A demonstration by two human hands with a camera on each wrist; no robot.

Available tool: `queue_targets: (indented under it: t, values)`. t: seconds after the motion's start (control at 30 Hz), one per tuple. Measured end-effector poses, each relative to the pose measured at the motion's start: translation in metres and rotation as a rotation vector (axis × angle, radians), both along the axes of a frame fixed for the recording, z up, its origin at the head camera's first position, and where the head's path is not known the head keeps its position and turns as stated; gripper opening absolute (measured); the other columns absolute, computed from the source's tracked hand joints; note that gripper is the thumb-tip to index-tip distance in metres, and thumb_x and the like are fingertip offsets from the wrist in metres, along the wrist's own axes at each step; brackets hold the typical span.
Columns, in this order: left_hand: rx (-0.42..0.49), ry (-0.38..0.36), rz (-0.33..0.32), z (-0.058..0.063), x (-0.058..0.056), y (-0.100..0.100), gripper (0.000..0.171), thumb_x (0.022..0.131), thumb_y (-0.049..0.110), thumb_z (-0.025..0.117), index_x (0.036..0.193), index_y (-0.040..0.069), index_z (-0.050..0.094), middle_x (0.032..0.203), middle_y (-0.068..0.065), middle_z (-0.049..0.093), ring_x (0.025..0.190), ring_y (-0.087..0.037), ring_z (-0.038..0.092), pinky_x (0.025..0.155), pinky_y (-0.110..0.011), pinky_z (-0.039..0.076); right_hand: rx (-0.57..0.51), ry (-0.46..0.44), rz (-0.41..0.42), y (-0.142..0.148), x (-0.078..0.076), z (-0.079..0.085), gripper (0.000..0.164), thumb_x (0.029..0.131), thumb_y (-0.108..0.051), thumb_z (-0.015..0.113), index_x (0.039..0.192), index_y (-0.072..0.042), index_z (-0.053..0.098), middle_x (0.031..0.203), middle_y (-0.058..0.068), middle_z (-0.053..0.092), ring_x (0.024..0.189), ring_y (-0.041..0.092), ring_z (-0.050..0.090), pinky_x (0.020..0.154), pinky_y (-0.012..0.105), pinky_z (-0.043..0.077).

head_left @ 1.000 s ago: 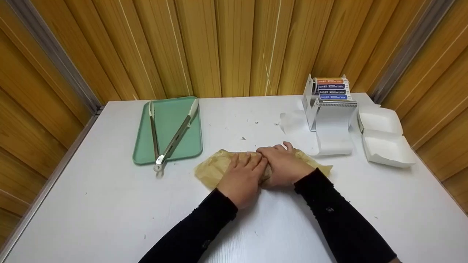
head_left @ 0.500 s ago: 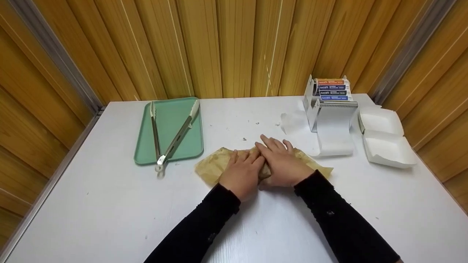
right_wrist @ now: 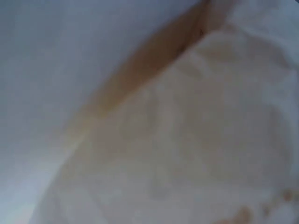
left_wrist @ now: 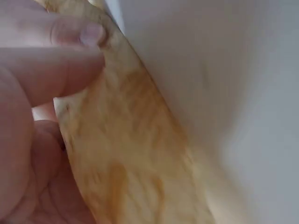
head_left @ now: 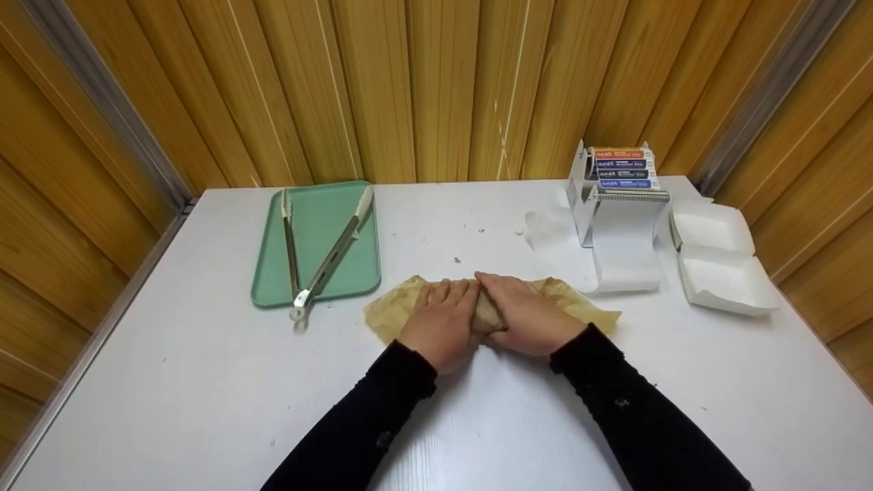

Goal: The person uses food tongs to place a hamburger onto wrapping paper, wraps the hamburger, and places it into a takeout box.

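Observation:
A brown paper-wrapped bundle lies crosswise on the white table, its contents hidden. Flattened paper flares out at both ends. My left hand grips the bundle's left half, fingers over the top and pointing away from me. From the right, my right hand holds it, thumb along the near side and fingers over the far side. Only a short middle stretch shows between the hands. Up close in the left wrist view, the translucent paper has darker stains. The right wrist view holds blurred paper without the hand.
Metal tongs with white tips lie spread over a green tray at the back left. A dispenser with a white paper sheet stands at the back right. Beside it sits an opened white box.
My right fingers lifted and spread half a second ago, then came down again on the bundle. My left hand has shifted slightly left, baring more of the bundle's middle.

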State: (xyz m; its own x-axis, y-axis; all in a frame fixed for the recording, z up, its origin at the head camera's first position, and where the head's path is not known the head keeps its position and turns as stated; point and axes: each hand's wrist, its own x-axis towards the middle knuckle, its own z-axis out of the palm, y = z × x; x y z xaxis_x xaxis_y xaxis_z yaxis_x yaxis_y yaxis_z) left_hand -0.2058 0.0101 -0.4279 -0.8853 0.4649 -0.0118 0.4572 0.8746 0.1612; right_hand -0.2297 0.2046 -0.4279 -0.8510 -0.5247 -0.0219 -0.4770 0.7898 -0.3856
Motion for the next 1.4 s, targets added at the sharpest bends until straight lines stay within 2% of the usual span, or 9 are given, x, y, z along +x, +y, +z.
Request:
queue_targets:
  t: [0.23,0.5,0.6,0.73,0.83,0.93,1.1,1.3,1.4]
  values:
    - [-0.025,-0.171,0.057,-0.001,-0.008,-0.024,0.098,0.096,0.061,0.067,0.168,0.010,0.025,0.174,-0.013,0.026,0.161,-0.042,0.023,0.131,-0.058,0.019,0.105,0.052,0.041,-0.002,0.005,0.001,0.088,0.093,-0.030,0.080,0.166,-0.018,0.033,0.169,0.013,0.036,0.155,0.039,0.035,0.127,0.062,0.026]
    - [0.042,-0.310,0.100,-0.002,-0.020,-0.044,0.101,0.095,0.073,0.058,0.167,0.010,0.027,0.174,-0.013,0.027,0.161,-0.041,0.022,0.131,-0.058,0.019,0.158,0.109,0.049,-0.001,0.005,0.000,0.084,0.093,-0.031,0.077,0.165,-0.022,0.035,0.167,0.010,0.039,0.155,0.036,0.037,0.126,0.068,0.019]
    - [0.059,-0.325,0.111,-0.003,-0.024,-0.051,0.101,0.095,0.076,0.054,0.167,0.010,0.029,0.174,-0.014,0.027,0.161,-0.043,0.022,0.129,-0.060,0.023,0.172,0.093,0.037,-0.001,0.005,0.000,0.083,0.096,-0.043,0.072,0.166,-0.024,0.033,0.170,0.008,0.037,0.156,0.038,0.034,0.127,0.069,0.016]
    - [0.128,-0.350,0.166,-0.002,-0.028,-0.061,0.098,0.095,0.079,0.050,0.165,0.012,0.034,0.173,-0.017,0.026,0.161,-0.042,0.021,0.129,-0.058,0.024,0.168,0.087,0.029,-0.002,0.004,-0.001,0.077,0.103,-0.057,0.057,0.167,-0.023,0.032,0.171,0.009,0.035,0.157,0.041,0.031,0.126,0.070,0.015]
    - [0.239,-0.342,0.229,-0.003,-0.031,-0.067,0.086,0.100,0.071,0.050,0.159,0.009,0.045,0.166,-0.018,0.041,0.155,-0.040,0.037,0.126,-0.055,0.033,0.146,0.102,0.037,-0.003,0.004,-0.002,0.068,0.108,-0.055,0.046,0.166,-0.021,0.035,0.170,0.011,0.036,0.156,0.043,0.032,0.125,0.072,0.015]
    - [0.306,-0.289,0.272,-0.003,-0.033,-0.072,0.068,0.105,0.054,0.056,0.154,0.006,0.051,0.154,-0.017,0.057,0.143,-0.038,0.054,0.119,-0.053,0.043,0.129,0.094,0.037,-0.003,0.004,-0.003,0.064,0.111,-0.051,0.041,0.166,-0.020,0.035,0.171,0.013,0.034,0.156,0.045,0.030,0.126,0.071,0.014]
    - [0.251,-0.201,0.328,-0.001,-0.035,-0.077,0.059,0.103,0.036,0.067,0.150,0.003,0.055,0.141,-0.022,0.065,0.127,-0.043,0.064,0.109,-0.054,0.052,0.112,0.043,0.032,-0.003,0.005,-0.003,0.065,0.112,-0.048,0.039,0.168,-0.017,0.029,0.174,0.017,0.026,0.159,0.047,0.023,0.129,0.066,0.014]
    - [0.203,-0.222,0.441,0.002,-0.034,-0.087,0.071,0.099,0.042,0.070,0.147,-0.007,0.051,0.137,-0.030,0.059,0.118,-0.045,0.065,0.103,-0.055,0.054,0.098,0.027,0.033,-0.004,0.006,-0.001,0.066,0.112,-0.047,0.041,0.168,-0.015,0.028,0.174,0.017,0.025,0.160,0.043,0.023,0.130,0.062,0.016]
    - [0.179,-0.248,0.466,0.004,-0.034,-0.092,0.082,0.097,0.047,0.070,0.150,-0.010,0.046,0.138,-0.033,0.060,0.117,-0.046,0.066,0.102,-0.056,0.055,0.091,0.025,0.031,-0.004,0.006,-0.001,0.066,0.112,-0.046,0.042,0.168,-0.015,0.028,0.174,0.017,0.025,0.160,0.042,0.023,0.130,0.061,0.017]
